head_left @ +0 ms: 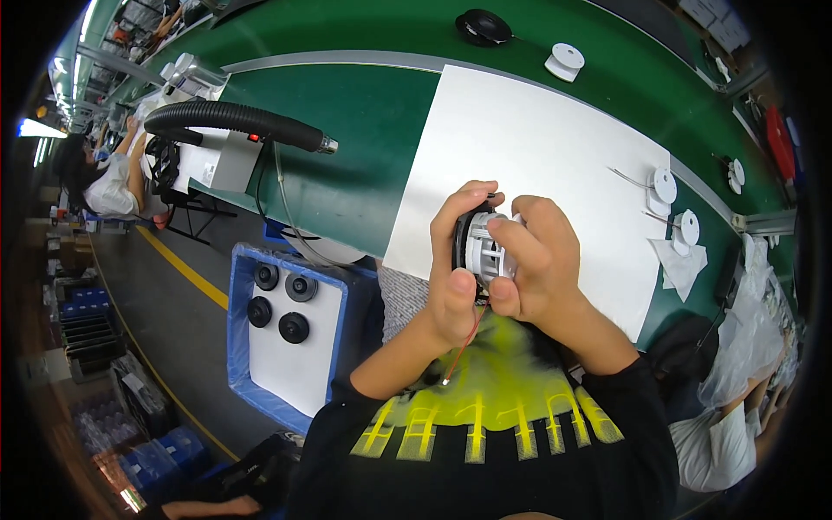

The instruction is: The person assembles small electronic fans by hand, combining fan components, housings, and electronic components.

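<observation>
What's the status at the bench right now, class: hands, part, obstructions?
Left hand and right hand both gripping round speaker part above white sheet. Red wire dangling below. Nothing blocking.

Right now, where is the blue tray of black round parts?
In the head view, the blue tray sits lower left, left of the left hand, below the black hose.

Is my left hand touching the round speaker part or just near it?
Touching. The head view shows the left hand wrapped around the speaker part, thumb and fingers pressed on its black rim.
</observation>
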`<action>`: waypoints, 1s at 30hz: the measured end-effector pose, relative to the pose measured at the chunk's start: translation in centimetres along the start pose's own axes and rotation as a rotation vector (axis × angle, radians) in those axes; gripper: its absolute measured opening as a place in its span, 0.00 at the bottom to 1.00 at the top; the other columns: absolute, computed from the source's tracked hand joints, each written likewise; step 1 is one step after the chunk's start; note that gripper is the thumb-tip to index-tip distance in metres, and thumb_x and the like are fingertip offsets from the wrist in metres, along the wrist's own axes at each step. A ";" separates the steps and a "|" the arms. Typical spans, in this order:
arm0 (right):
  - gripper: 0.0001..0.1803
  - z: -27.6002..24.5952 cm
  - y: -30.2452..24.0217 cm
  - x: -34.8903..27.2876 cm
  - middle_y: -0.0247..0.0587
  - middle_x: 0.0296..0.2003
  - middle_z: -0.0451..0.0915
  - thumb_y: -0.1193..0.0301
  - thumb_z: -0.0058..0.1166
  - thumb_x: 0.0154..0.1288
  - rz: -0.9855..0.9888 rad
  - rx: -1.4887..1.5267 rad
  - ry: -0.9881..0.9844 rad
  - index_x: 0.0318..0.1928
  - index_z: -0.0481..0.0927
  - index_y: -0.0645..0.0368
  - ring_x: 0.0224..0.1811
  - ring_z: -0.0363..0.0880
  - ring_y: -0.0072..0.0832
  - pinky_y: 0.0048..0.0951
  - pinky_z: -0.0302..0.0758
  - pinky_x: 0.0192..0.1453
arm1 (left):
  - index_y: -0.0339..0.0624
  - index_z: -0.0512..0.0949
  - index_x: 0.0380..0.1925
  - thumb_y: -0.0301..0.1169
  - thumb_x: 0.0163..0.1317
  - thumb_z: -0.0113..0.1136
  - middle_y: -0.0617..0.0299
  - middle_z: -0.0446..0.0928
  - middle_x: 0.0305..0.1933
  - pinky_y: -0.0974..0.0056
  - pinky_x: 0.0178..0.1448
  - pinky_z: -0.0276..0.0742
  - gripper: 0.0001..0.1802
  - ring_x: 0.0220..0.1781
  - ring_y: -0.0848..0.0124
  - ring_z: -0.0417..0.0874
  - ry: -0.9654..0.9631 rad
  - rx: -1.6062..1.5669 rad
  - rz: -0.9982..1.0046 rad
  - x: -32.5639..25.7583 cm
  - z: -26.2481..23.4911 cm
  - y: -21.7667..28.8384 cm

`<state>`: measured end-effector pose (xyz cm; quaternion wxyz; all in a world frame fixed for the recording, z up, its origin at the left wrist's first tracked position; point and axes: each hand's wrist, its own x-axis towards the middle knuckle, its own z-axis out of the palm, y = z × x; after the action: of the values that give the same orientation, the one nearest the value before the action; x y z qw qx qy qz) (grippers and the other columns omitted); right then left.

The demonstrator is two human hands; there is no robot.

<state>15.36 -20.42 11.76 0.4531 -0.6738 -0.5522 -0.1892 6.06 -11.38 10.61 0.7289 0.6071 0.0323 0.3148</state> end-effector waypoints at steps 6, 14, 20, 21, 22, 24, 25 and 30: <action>0.28 -0.8 0.1 0.2 0.59 0.57 0.72 0.51 0.32 0.74 -0.098 0.013 -0.056 0.61 0.72 0.55 0.58 0.69 0.53 0.54 0.63 0.62 | 0.33 0.53 0.68 0.58 0.69 0.39 0.39 0.55 0.70 0.49 0.73 0.54 0.42 0.70 0.52 0.60 -0.112 -0.094 -0.028 -1.2 0.1 0.5; 0.34 -1.4 1.2 -1.4 0.68 0.68 0.60 0.53 0.28 0.74 -0.111 0.432 0.010 0.70 0.60 0.65 0.72 0.57 0.58 0.62 0.45 0.75 | 0.32 0.41 0.71 0.53 0.65 0.47 0.44 0.51 0.71 0.51 0.72 0.55 0.47 0.71 0.57 0.59 -0.414 -0.029 0.074 -0.9 0.9 -0.6; 0.36 -4.3 4.4 -2.5 0.65 0.69 0.58 0.43 0.33 0.72 0.001 0.086 0.054 0.73 0.57 0.45 0.73 0.55 0.60 0.61 0.47 0.73 | 0.33 0.46 0.71 0.49 0.67 0.52 0.38 0.47 0.74 0.50 0.76 0.48 0.44 0.76 0.49 0.51 -0.440 -0.006 0.122 2.2 2.8 -3.2; 0.36 -5.0 5.1 -2.5 0.64 0.69 0.58 0.41 0.35 0.71 0.025 -0.019 0.130 0.74 0.57 0.42 0.72 0.56 0.59 0.61 0.50 0.71 | 0.34 0.47 0.71 0.46 0.66 0.54 0.38 0.48 0.73 0.50 0.76 0.48 0.43 0.76 0.49 0.52 -0.433 -0.014 0.170 2.9 3.6 -4.0; 0.37 -5.3 5.3 -2.8 0.59 0.59 0.69 0.39 0.40 0.69 0.037 -0.119 0.269 0.72 0.60 0.44 0.61 0.69 0.52 0.52 0.62 0.61 | 0.35 0.49 0.71 0.44 0.65 0.57 0.39 0.48 0.74 0.51 0.77 0.48 0.43 0.76 0.51 0.52 -0.428 -0.024 0.212 3.2 4.2 -4.6; 0.37 -7.3 6.4 -3.9 0.55 0.52 0.72 0.40 0.42 0.68 0.016 -0.131 0.084 0.71 0.62 0.44 0.54 0.71 0.48 0.48 0.64 0.55 | 0.35 0.48 0.72 0.45 0.65 0.58 0.40 0.48 0.74 0.51 0.76 0.48 0.45 0.77 0.51 0.51 -0.469 -0.005 0.194 3.7 4.9 -5.3; 0.36 -8.2 6.6 -4.2 0.50 0.45 0.75 0.41 0.44 0.67 0.002 -0.118 -0.115 0.70 0.64 0.45 0.46 0.73 0.43 0.43 0.65 0.49 | 0.36 0.46 0.72 0.47 0.64 0.58 0.41 0.47 0.75 0.50 0.76 0.49 0.46 0.77 0.50 0.51 -0.487 0.027 0.167 4.0 5.3 -5.4; 0.28 -13.5 17.5 -0.1 0.51 0.41 0.80 0.58 0.44 0.69 0.355 -0.568 -0.236 0.68 0.64 0.51 0.40 0.80 0.44 0.47 0.76 0.42 | 0.46 0.48 0.73 0.39 0.67 0.58 0.49 0.49 0.76 0.49 0.73 0.59 0.41 0.74 0.50 0.56 -0.316 0.118 -0.292 6.6 6.1 -8.0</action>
<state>34.71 -31.14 11.62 0.2066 -0.8756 -0.4004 -0.1741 17.30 -13.85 7.15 0.7261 0.6792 0.0237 0.1045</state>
